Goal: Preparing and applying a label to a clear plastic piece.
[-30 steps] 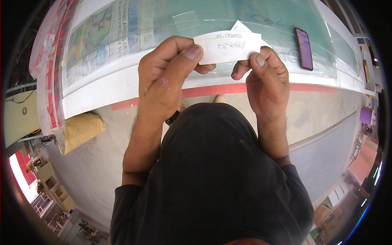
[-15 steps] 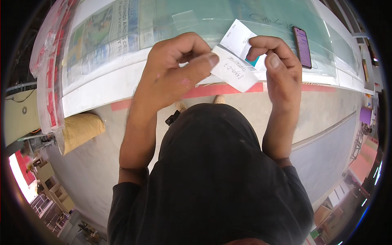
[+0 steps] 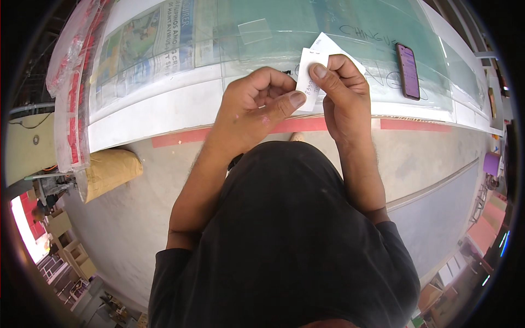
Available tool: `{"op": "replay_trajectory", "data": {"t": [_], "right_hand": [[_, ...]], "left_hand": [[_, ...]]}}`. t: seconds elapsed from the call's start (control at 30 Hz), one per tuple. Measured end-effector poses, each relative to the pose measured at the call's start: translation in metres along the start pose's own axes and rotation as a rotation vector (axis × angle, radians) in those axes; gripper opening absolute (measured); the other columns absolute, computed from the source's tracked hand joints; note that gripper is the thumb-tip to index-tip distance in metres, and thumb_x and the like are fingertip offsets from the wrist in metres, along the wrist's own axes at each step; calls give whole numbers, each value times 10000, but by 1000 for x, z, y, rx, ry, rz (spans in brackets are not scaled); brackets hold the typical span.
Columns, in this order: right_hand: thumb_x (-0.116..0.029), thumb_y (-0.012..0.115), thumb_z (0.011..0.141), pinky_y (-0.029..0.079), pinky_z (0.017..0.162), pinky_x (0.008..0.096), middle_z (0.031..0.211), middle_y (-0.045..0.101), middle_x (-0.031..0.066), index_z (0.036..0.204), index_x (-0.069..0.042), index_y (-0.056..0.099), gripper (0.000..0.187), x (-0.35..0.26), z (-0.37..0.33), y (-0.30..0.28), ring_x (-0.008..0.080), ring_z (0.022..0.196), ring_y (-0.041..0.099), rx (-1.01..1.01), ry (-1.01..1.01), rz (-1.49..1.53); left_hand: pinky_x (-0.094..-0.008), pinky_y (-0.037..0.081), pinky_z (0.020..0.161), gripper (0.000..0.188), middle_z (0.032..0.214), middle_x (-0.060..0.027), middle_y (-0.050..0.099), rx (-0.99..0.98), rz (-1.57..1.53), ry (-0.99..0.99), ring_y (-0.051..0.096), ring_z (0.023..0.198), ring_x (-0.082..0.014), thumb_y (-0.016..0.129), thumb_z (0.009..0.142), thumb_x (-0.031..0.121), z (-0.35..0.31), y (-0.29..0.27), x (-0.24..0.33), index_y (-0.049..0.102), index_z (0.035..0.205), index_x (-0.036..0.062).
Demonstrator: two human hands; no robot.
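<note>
White paper slip [image 3: 309, 86] sat between both grips, above the near edge of the worktop [image 3: 156, 121], tilted, long side running away from the body, handwriting on its face. Right grip [image 3: 350, 101] was pinched down on the slip's upper right part, thumb on top, forefinger bent behind, hardly any gap. Left grip [image 3: 249, 115] had the lower left edge between thumb and curled fingers, also nearly closed up. Just beyond the right grip, a second white card [image 3: 336, 46] showed a corner and one side, partly covered by slip and fingers.

Farther out past both grips: clear sheet over a green surface, dark marker writing on it. Small clear square piece [image 3: 254, 31] was ahead of the left grip. Phone [image 3: 408, 71], screen lit, lay to the right of the right grip, well apart from it. Printed newspaper [image 3: 142, 41] lay under the clear sheet, left of the left grip and farther off. Clear plastic wrap with red strips [image 3: 74, 109] hung at far left; brown sack [image 3: 112, 172] stood below it. Dark shirt [image 3: 295, 235] filled the space between the forearms, nearer than the grips, grey floor [image 3: 147, 202] around.
</note>
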State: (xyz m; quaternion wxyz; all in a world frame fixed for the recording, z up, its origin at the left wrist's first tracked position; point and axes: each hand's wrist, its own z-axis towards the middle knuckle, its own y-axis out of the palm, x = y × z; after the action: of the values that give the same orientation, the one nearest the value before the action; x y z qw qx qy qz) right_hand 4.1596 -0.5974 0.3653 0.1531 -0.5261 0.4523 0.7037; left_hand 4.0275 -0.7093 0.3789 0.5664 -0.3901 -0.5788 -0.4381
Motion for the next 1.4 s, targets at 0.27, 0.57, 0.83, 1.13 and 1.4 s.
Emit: {"op": "replay_trajectory", "data": {"t": [0.27, 0.57, 0.83, 1.13, 1.4], "right_hand": [[-90, 651, 901, 464, 854, 291, 820, 706, 75, 900, -31, 673, 62, -5, -1, -1, 123, 851, 641, -101, 8, -55], [-144, 620, 922, 471, 838, 310, 795, 711, 100, 880, -23, 681, 141, -7, -14, 0, 151, 806, 646, -142, 7, -185], [-157, 614, 930, 489, 798, 311, 787, 710, 105, 886, -18, 683, 162, -7, -21, -2, 155, 791, 648, -139, 28, -138], [-167, 577, 949, 480, 817, 314, 792, 714, 103, 888, -17, 683, 194, -3, -15, -2, 152, 817, 640, -157, 34, -169], [-172, 575, 949, 464, 878, 329, 799, 715, 94, 890, -36, 687, 186, -1, -8, -4, 156, 844, 640, -199, 44, -194]], "left_hand": [[-227, 441, 738, 89, 828, -18, 628, 175, 31, -24, 557, 782, -75, 602, 911, 84, -1, -15, 5, 637, 931, 5], [-214, 300, 616, 107, 753, 38, 545, 215, 31, 58, 395, 681, -36, 582, 896, 130, -5, -18, 18, 627, 883, 35], [-212, 358, 566, 146, 696, 15, 563, 217, -10, 101, 456, 640, -34, 647, 896, 146, -7, -18, 13, 638, 895, 0], [-212, 343, 528, 126, 678, 25, 545, 266, 24, 93, 428, 606, -25, 633, 899, 126, -4, -20, 9, 641, 900, 0], [-209, 335, 540, 113, 673, 34, 538, 307, 73, 90, 422, 612, -22, 628, 892, 107, 0, -21, 11, 643, 886, -5]]}}
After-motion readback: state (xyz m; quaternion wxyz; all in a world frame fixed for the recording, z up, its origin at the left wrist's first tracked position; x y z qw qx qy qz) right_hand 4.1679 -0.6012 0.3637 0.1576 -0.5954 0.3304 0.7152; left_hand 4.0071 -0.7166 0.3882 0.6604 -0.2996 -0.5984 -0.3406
